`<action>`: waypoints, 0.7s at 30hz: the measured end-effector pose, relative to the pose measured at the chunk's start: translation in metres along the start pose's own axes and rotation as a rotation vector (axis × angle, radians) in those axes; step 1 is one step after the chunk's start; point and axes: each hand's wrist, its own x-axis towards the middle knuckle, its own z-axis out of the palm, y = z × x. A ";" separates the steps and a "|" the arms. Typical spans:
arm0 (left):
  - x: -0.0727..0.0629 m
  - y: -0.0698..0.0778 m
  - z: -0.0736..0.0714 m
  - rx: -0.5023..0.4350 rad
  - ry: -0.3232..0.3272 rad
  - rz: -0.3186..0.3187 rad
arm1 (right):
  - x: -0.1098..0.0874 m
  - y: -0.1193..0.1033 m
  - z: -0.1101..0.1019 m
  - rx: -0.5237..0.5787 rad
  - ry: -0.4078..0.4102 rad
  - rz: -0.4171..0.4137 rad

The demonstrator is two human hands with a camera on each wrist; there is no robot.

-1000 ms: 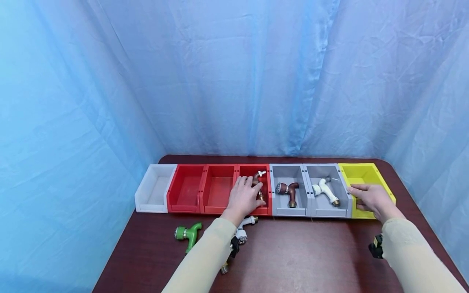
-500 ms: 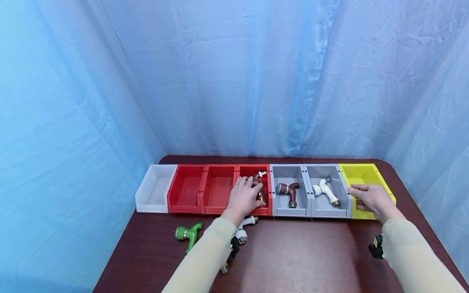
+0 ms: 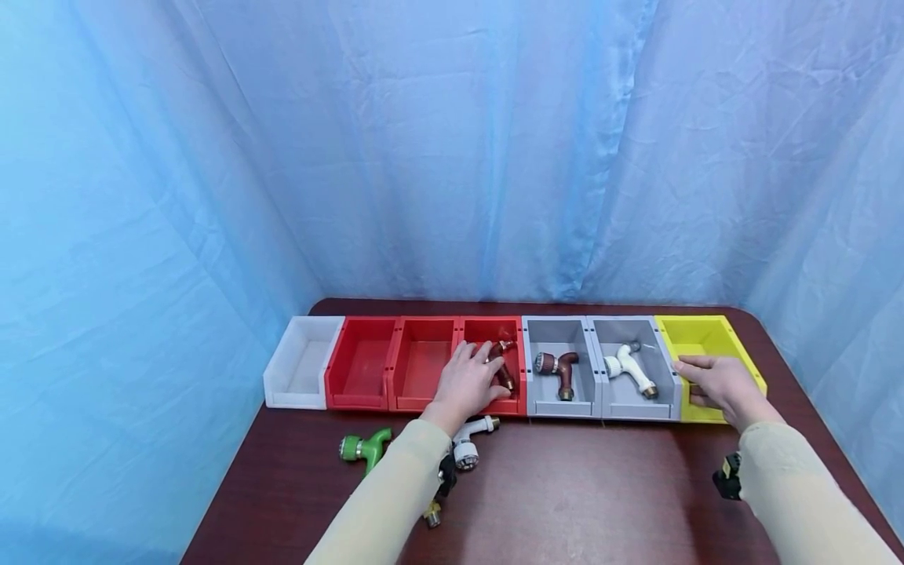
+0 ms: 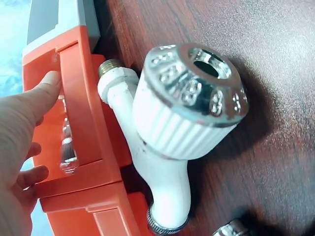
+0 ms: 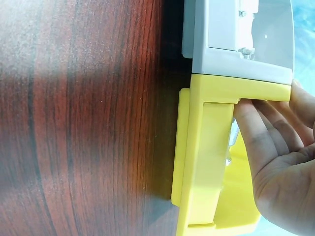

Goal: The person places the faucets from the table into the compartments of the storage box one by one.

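Observation:
My left hand (image 3: pixel 462 382) is over the right-hand red bin (image 3: pixel 521 404), its fingers spread loosely above a dark brown faucet (image 3: pixel 505 375) that lies inside. In the left wrist view the thumb (image 4: pixel 45 93) reaches over the bin's front, and part of the faucet shows as a glassy, metallic strip (image 4: pixel 68 142) behind the lip. My right hand (image 3: pixel 722 388) grips the side wall of the yellow bin (image 5: pixel 209 157), fingers inside it and thumb over the top edge against the grey bin (image 5: pixel 216 64). A small silvery piece (image 5: pixel 232 133) shows inside the yellow bin.
Grey bins hold a maroon faucet (image 3: pixel 565 369) and a cream-white faucet (image 3: pixel 630 369). More red bins (image 3: pixel 360 402) and a white bin (image 3: pixel 293 400) continue the row leftward. On the table lie a green faucet (image 3: pixel 367 447), a white faucet (image 4: pixel 162 142) and a brass-ended piece (image 3: pixel 432 514), partly behind the left arm.
Beneath my left hand the brown faucet has turned over slightly and now lies lower in the red bin. My left hand has barely shifted; the right keeps its hold on the yellow bin.

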 end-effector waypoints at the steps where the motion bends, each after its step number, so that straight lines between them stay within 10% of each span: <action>1: -0.001 0.000 -0.001 -0.001 0.000 0.006 | 0.000 0.000 0.000 0.000 0.001 0.001; 21: -0.042 -0.015 -0.012 -0.048 -0.010 0.059 | 0.004 0.003 -0.001 0.012 -0.006 0.007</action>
